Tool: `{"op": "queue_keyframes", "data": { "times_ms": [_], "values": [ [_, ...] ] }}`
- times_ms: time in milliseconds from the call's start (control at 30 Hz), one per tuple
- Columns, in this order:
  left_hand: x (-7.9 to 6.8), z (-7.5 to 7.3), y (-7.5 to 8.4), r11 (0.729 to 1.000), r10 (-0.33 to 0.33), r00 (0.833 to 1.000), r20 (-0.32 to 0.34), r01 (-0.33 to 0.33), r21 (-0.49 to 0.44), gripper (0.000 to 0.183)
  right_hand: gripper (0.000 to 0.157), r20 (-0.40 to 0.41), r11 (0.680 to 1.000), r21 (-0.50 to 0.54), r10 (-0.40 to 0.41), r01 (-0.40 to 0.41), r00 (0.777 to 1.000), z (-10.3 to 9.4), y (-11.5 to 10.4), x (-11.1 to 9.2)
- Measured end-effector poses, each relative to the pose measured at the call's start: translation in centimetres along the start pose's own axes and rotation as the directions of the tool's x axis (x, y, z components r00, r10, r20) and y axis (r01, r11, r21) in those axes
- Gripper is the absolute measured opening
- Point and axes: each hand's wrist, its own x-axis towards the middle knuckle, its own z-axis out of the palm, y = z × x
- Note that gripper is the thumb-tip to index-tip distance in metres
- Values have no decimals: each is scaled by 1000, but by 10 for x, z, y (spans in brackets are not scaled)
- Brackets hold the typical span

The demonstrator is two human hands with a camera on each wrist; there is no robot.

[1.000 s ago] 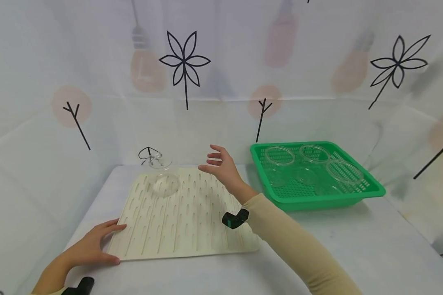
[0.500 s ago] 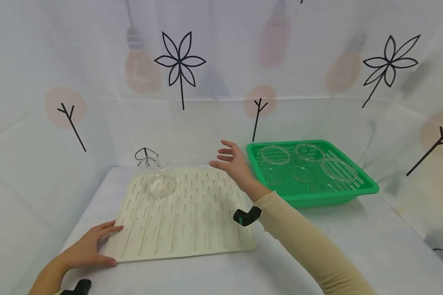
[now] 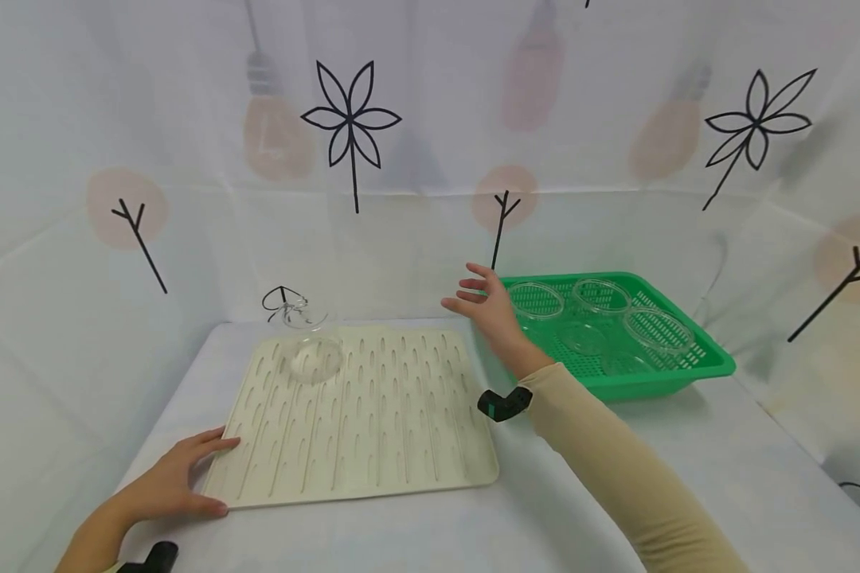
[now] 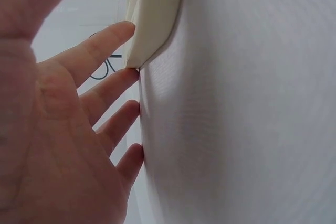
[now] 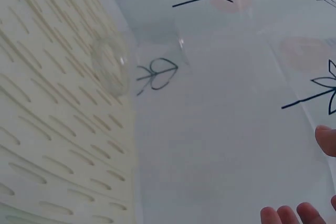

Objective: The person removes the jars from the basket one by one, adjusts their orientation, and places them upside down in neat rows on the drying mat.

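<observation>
A cream ridged draining mat lies on the table. On its back left part stands a clear see-through cup, also visible in the right wrist view. My left hand rests at the mat's front left corner, fingers spread. In the left wrist view, fingertips touch the mat's side while the lower fingers reach past the corner. Raised above the table, my right hand is between the mat and a green plastic basket. Its fingers are loosely bent and hold nothing.
Inside the basket stand three clear cups, one at the right and the others farther back. A white cloth covers the table, and a patterned white curtain hangs behind it.
My right hand has moved rightward from over the mat toward the basket, now overlapping its left rim. My left hand stays at the mat's corner. The cup has not moved.
</observation>
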Motion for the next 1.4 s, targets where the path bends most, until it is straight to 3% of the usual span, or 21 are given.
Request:
{"op": "queue_keyframes", "data": {
  "times_ms": [567,1033,1400],
  "values": [
    [-3,-1,0,1000,-3,1000,-4,3,-10,88,72,-78,999,-48,19,-23,997,-37,0,18],
    [1,-2,0,1000,-27,999,32,26,5,93,77,-93,988,-156,2,-16,996,-89,9,21],
    [-1,-1,1,1000,-29,999,24,28,13,91,81,-123,972,-234,-24,-6,992,-122,27,27]
  ]
}}
